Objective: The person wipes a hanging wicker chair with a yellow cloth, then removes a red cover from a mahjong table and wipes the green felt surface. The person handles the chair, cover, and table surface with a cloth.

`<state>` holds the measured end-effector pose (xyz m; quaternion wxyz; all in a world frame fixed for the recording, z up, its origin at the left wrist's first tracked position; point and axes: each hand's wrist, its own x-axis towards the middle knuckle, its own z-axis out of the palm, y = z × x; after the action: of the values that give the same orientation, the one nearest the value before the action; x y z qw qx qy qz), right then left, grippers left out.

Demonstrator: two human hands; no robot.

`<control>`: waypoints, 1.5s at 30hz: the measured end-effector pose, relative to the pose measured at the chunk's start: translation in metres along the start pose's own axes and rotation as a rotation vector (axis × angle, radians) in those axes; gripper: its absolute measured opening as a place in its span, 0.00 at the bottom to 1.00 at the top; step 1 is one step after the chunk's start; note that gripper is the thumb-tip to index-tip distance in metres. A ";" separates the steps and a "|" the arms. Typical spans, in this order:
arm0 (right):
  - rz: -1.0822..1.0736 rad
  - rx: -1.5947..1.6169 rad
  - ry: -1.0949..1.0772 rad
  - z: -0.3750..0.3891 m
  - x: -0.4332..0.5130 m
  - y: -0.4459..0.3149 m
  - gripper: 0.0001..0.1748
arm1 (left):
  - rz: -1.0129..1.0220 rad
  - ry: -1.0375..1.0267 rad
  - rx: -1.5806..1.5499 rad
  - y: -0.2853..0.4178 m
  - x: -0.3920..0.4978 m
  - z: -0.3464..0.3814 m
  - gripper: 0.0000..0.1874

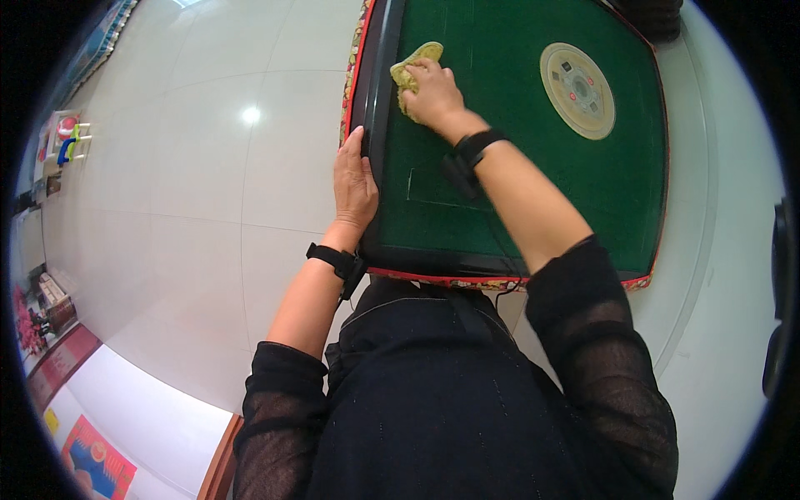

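My right hand grips a yellow-green cloth against the green felt top of a mahjong table, near its left edge. Beneath my left hand is the table's black rim, where the palm rests with nothing held; its fingers lie close together, pointing up the rim. A round, pale centre disc with small dark and red marks is set in the felt, to the right of my right hand. Both wrists wear black straps with small devices, and a thin cable hangs near the right one.
A flower-patterned skirt with red piping runs around the table's outside. Pale floor tiles lie to the left. At the far left stand shelves with small items. A dark object sits beyond the table's top right corner.
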<state>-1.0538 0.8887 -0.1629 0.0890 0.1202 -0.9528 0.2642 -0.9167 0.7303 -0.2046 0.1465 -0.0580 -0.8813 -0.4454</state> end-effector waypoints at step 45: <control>-0.104 -0.002 -0.260 -0.107 -0.104 0.060 0.17 | -0.105 -0.505 0.376 0.034 0.004 -0.007 0.50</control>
<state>-0.9597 1.0134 -0.1257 -0.0217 0.2027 -0.9490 0.2406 -0.9117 0.7451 -0.1735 -0.0920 -0.0930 -0.9585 -0.2531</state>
